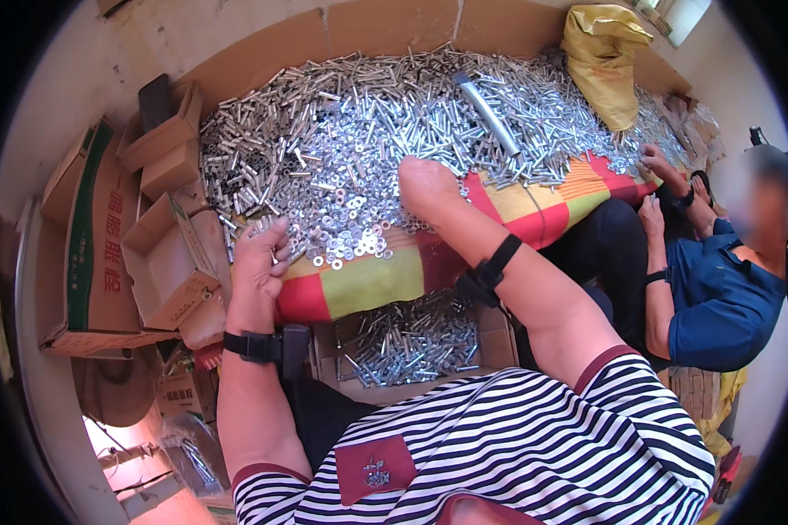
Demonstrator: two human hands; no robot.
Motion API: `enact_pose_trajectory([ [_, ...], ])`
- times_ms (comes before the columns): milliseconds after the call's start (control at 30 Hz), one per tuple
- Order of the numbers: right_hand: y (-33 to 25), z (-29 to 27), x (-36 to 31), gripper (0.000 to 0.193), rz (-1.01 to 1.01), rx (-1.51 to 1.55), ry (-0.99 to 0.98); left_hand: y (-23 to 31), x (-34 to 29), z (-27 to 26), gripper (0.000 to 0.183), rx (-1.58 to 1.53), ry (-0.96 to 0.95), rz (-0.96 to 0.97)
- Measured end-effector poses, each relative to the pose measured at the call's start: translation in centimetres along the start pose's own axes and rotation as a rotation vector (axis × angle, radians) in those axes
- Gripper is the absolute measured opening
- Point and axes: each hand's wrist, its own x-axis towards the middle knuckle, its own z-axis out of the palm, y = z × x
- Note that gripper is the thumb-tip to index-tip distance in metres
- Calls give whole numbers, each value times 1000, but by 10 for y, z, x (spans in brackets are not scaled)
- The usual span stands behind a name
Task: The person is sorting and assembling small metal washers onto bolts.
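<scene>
My left hand is closed at the near left edge of a large heap of metal parts, its fingers curled inward. Small shiny metal pieces show by its fingertips, but I cannot make out what it grips. Loose washers and nuts lie between my two hands. My right hand is a fist, back upward, over the near side of the heap; its fingertips and anything in them are hidden. Beyond both hands spread many silvery expansion bolts. A checked red, yellow and green cloth hangs along the heap's near edge.
Below the cloth, by my lap, a cardboard box contains assembled bolts. Open cartons stand at left. A metal tube lies on the heap, near a yellow sack. A co-worker in a blue shirt sits at right, hands at the heap.
</scene>
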Motion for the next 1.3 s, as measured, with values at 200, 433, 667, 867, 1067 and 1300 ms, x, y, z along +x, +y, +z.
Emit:
enact_pose_trajectory([
  [200,8,0,0,15,35,175,53,-19,11,-14,18,1508,330,575],
  [433,-38,-30,-38,11,22,1419,28,-34,11,-2,22,1612,209,802],
  [667,-35,-28,-50,11,21,1615,97,-21,-16,39,14,226,-245,-124],
  [867,-32,-20,-48,13,6,1601,-56,-28,-12,47,16,181,-361,-164],
  [1067,-24,-20,-43,15,-42,1572,-246,-32,-2,38,16,194,-325,-169],
  [1300,-32,-15,-53,13,83,1767,9,-34,4,42,16,71,-398,-219],
])
